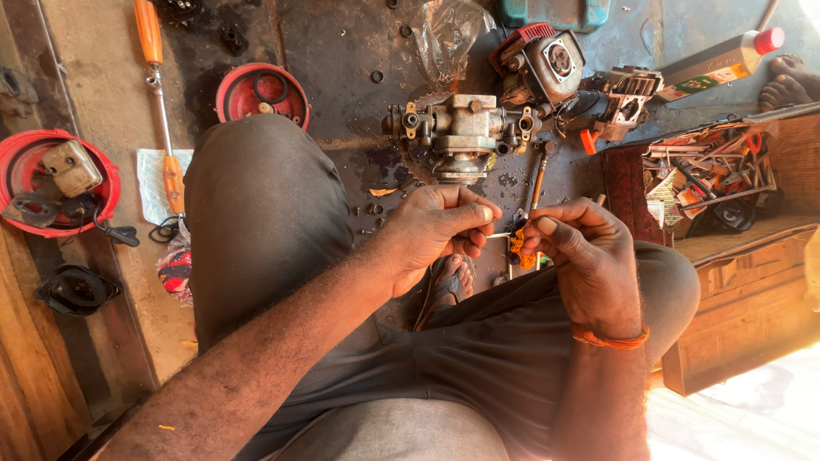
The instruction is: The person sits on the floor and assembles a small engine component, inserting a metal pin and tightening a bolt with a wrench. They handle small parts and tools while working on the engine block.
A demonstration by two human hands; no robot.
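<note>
fingers [559, 235] pinch small part [519, 243] | orange, black-smudged, crumpled

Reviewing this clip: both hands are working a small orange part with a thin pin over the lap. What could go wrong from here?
1. The left hand pokes a thin pin into the small orange part pinched by the right hand; a slip could prick a fingertip.
2. The part is held above the lap and oily floor; if dropped, it may vanish among the loose washers.
3. The carburetor lies open nearby, so grit could get in.
</note>
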